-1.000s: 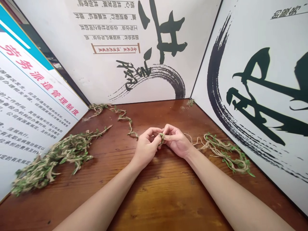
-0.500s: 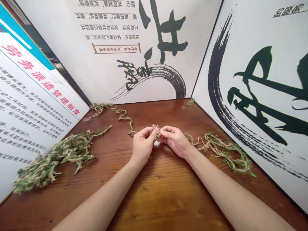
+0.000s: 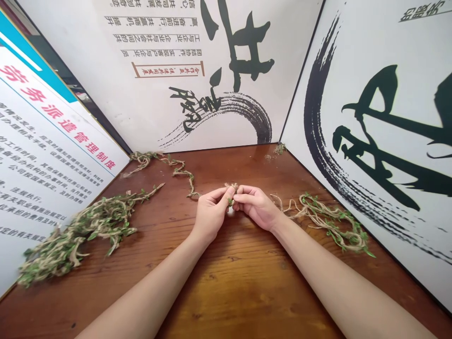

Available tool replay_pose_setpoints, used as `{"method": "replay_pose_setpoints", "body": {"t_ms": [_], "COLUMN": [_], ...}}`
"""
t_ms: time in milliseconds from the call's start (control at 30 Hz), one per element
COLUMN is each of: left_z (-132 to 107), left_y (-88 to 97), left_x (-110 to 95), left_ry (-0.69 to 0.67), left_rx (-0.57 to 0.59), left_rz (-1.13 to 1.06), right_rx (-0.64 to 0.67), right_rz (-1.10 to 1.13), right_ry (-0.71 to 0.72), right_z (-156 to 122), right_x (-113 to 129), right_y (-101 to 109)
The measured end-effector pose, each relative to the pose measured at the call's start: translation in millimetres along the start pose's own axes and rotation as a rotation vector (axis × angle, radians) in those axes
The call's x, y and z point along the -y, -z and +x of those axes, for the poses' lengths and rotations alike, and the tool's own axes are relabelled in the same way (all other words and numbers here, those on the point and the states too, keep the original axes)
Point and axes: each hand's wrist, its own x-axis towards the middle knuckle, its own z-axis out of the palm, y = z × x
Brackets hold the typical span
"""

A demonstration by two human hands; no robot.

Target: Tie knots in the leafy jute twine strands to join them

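Jute twine (image 3: pixel 231 186), small green leaves (image 3: pixel 230 202), pinched between left hand (image 3: pixel 212 215), right hand (image 3: pixel 256 206)

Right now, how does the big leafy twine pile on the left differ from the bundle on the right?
The leafy twine pile is larger, a dense tangle; the right bundle is smaller, with looser open loops. The pile stretches out longer; the bundle curls more compactly. Both are jute twine with small green leaves.

**From my head, looking forward and down**
Close above my left hand (image 3: pixel 211 219), right hand (image 3: pixel 256 206) and wooden table (image 3: pixel 247 282), facing wall panels (image 3: pixel 148 127).
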Motion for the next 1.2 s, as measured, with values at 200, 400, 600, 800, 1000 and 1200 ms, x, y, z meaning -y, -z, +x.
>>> {"method": "replay_pose_setpoints", "body": {"t_ms": [200, 400, 600, 800, 1000, 1200], "left_z": [-1.6, -4.0, -4.4, -6.1, -6.6, -7.5], "left_y": [0.1, 1.5, -1.2, -1.5, -2.4, -2.8], "left_x": [1.4, 0.8, -0.9, -0.1, -1.0, -2.2], "left_ry": [0.033, -0.014, -0.035, -0.031, -0.024, -0.017], "left_rx": [-0.062, -0.078, -0.053, -0.053, -0.055, -0.057], "left_rz": [0.034, 0.27, 0.332, 0.362, 0.392, 0.404], "right_rx": [-0.162, -0.247, -0.265, -0.281, -0.291, -0.282], "right_rz": [0.132, 0.202, 0.236, 0.264, 0.27, 0.242], "right_ry": [0.01, 0.019, -0.011, 0.002, 0.022, 0.033], "right_z": [3.3, 4.9, 4.9, 6.3, 7.3, 7.5], "right_x": [1.1, 2.0, 2.8, 1.4, -0.5, -2.5], "right_y": [2.2, 2.1, 2.8, 5.4, 7.7, 8.5]}}
